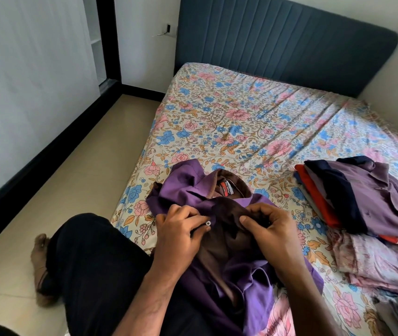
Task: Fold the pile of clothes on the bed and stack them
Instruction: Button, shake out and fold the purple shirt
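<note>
Your left hand (177, 235) pinches the front edge of the purple shirt (241, 275) right beside a small white button (208, 223), fingers curled into the cloth. Your right hand (269, 235) grips the shirt's dark brown placket (227, 214) just opposite, thumb and fingers closed on the fabric. The 2 hands sit close together, apart by a fold of brown cloth. The shirt lies crumpled on the near edge of the floral bedsheet (229, 122), its brown collar with a red label (227, 187) pointing toward the headboard (277, 37). To your right, a stack of folded clothes (353, 200) rests on the sheet, well apart from the shirt, with a mauve shirt on top and red and navy layers showing beneath. A pink floral cloth (374, 260) lies just in front of that stack
</note>
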A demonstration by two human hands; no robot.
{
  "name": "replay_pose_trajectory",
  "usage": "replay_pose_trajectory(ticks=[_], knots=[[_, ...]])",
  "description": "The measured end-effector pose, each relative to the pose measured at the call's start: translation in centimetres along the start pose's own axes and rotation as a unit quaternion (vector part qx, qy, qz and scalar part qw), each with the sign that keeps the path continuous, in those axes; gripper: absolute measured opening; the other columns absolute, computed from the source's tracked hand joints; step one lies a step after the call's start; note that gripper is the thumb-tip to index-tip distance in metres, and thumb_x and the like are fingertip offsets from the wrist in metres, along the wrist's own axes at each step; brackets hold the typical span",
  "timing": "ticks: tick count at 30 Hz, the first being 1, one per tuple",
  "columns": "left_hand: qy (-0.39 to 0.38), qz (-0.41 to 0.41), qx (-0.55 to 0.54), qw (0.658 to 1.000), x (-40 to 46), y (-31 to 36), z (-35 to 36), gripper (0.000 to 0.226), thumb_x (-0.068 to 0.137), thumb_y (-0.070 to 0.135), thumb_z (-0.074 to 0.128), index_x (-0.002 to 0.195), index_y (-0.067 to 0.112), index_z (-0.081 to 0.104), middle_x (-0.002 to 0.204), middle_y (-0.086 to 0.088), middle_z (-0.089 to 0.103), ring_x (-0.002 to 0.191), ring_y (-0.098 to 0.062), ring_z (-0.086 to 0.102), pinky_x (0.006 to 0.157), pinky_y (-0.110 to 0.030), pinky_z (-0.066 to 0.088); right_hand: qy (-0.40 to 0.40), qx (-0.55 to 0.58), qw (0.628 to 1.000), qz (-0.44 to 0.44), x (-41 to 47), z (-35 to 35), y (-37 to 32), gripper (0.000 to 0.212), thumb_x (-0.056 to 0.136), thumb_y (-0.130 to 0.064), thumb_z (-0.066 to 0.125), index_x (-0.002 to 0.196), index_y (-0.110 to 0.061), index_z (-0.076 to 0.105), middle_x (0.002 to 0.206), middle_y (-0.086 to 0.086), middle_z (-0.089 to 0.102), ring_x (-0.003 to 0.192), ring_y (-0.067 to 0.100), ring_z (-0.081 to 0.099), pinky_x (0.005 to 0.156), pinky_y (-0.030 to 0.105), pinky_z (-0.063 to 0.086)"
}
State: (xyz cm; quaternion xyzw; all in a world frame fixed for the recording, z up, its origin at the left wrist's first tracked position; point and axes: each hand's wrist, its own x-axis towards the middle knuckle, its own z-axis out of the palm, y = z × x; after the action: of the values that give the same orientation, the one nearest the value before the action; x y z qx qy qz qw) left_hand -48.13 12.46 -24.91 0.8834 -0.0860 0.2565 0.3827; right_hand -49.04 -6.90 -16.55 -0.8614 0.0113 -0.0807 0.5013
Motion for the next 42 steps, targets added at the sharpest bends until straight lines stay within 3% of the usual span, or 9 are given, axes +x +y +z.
replay_pose_trajectory(ticks=[5, 10, 14, 18, 21, 24, 27, 38, 42], knots=[[0.055, -0.012, -0.167, 0.984, -0.1, 1.0, -0.4, 0.021, 0.092, 0.04, 0.066, 0.11, 0.035, 0.076, 0.1, 0.02, 0.068, 0.096, -0.01, 0.064, 0.079, -0.048, 0.052, -0.029, 0.025, 0.999, -0.025, -0.5, 0.7, -0.6, 0.013, 0.087, -0.006, 0.077, 0.08, -0.017, 0.076, 0.072, 0.003, 0.074, 0.068, 0.028, 0.071, 0.064, 0.049, 0.059], [0.064, -0.024, -0.279, 0.958, -0.3, 3.9, -1.4, 0.024, 0.091, 0.021, 0.07, 0.114, 0.019, 0.076, 0.099, 0.013, 0.072, 0.097, -0.013, 0.068, 0.085, -0.02, 0.053, -0.004, 0.054, 0.997, -0.058, -1.0, 1.9, -0.6, 0.013, 0.08, -0.006, 0.085, 0.078, -0.013, 0.074, 0.073, 0.002, 0.069, 0.068, 0.021, 0.066, 0.062, 0.029, 0.052], [0.058, -0.108, -0.355, 0.927, -0.6, 4.2, -1.6, 0.024, 0.084, 0.008, 0.077, 0.106, 0.018, 0.075, 0.091, 0.004, 0.075, 0.092, -0.012, 0.073, 0.084, -0.022, 0.056, 0.015, 0.069, 0.996, -0.063, -1.4, 2.9, -0.6, 0.01, 0.081, -0.008, 0.084, 0.078, -0.015, 0.078, 0.074, 0.0, 0.072, 0.069, 0.019, 0.069, 0.062, 0.029, 0.053], [0.094, -0.099, -0.32, 0.938, -0.7, 3.3, -1.6, 0.013, 0.086, 0.016, 0.077, 0.097, 0.022, 0.076, 0.093, 0.011, 0.073, 0.09, -0.019, 0.071, 0.083, -0.027, 0.055, 0.04, 0.063, 0.996, -0.055, -1.2, 2.7, -0.7, 0.008, 0.082, -0.01, 0.084, 0.081, -0.016, 0.079, 0.072, 0.0, 0.071, 0.067, 0.018, 0.067, 0.06, 0.023, 0.05], [0.129, -0.057, -0.246, 0.959, -0.7, 2.3, -1.6, 0.011, 0.088, 0.022, 0.075, 0.098, 0.023, 0.077, 0.093, 0.018, 0.072, 0.089, -0.016, 0.068, 0.079, -0.031, 0.055, 0.087, 0.037, 0.994, -0.052, -0.8, 1.7, -0.7, 0.01, 0.082, -0.01, 0.084, 0.083, -0.019, 0.08, 0.074, -0.007, 0.074, 0.068, 0.015, 0.068, 0.061, 0.029, 0.054], [0.131, -0.024, -0.179, 0.975, -0.7, 1.7, -1.1, 0.014, 0.089, 0.033, 0.07, 0.099, 0.027, 0.078, 0.091, 0.018, 0.071, 0.086, -0.011, 0.065, 0.074, -0.044, 0.053, 0.102, -0.016, 0.989, -0.104, -1.2, 2.0, -1.3, 0.012, 0.08, -0.01, 0.085, 0.08, -0.02, 0.079, 0.074, -0.01, 0.073, 0.066, 0.012, 0.068, 0.061, 0.028, 0.055], [0.109, -0.01, -0.186, 0.976, -1.0, 1.7, -0.6, 0.018, 0.09, 0.04, 0.067, 0.105, 0.033, 0.073, 0.094, 0.02, 0.071, 0.089, -0.01, 0.065, 0.073, -0.054, 0.051, 0.095, -0.074, 0.98, -0.156, -1.7, 3.2, -1.4, 0.012, 0.078, -0.012, 0.087, 0.08, -0.02, 0.079, 0.079, -0.016, 0.071, 0.074, 0.005, 0.069, 0.068, 0.02, 0.054], [0.091, -0.018, -0.23, 0.969, -1.0, 2.6, -1.1, 0.018, 0.087, 0.036, 0.07, 0.105, 0.033, 0.071, 0.1, 0.024, 0.07, 0.089, -0.007, 0.068, 0.078, -0.056, 0.053, 0.042, -0.038, 0.987, -0.148, -1.8, 4.2, 0.0, 0.012, 0.082, -0.01, 0.081, 0.085, -0.021, 0.08, 0.084, -0.015, 0.074, 0.079, 0.005, 0.071, 0.071, 0.022, 0.056], [0.104, -0.042, -0.258, 0.96, -0.9, 2.7, -1.3, 0.012, 0.081, 0.019, 0.082, 0.091, 0.024, 0.077, 0.091, 0.017, 0.07, 0.082, -0.008, 0.071, 0.074, -0.042, 0.058, 0.033, -0.006, 0.991, -0.126, -1.8, 4.6, 0.2, 0.014, 0.085, -0.006, 0.081, 0.087, -0.02, 0.08, 0.086, -0.014, 0.075, 0.08, 0.01, 0.073, 0.071, 0.032, 0.059]])
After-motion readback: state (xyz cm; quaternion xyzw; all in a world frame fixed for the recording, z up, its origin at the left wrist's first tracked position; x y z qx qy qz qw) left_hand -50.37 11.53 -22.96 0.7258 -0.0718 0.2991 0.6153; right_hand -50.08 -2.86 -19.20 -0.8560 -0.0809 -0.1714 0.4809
